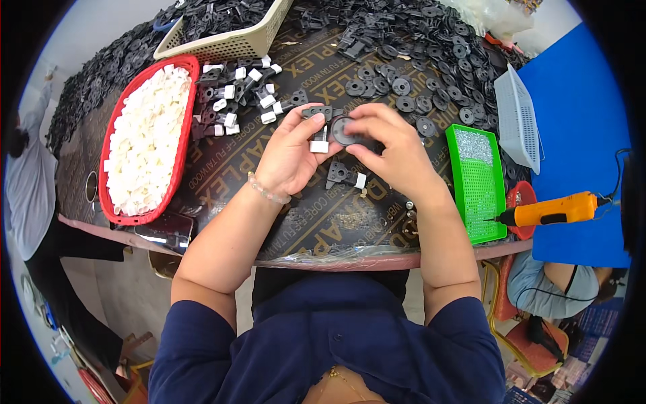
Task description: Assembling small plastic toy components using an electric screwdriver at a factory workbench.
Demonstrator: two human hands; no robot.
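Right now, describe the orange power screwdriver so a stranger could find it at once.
Start at the green rectangular screw tray on the table's right edge. Just beyond its lower right corner lies the orange power screwdriver, tip toward the tray. It is the only corded orange tool, beside a small red bowl.

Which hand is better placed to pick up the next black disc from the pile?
Right hand, probably: the loose black discs lie just beyond its fingers, while the left hand grips the black bracket with its white block.
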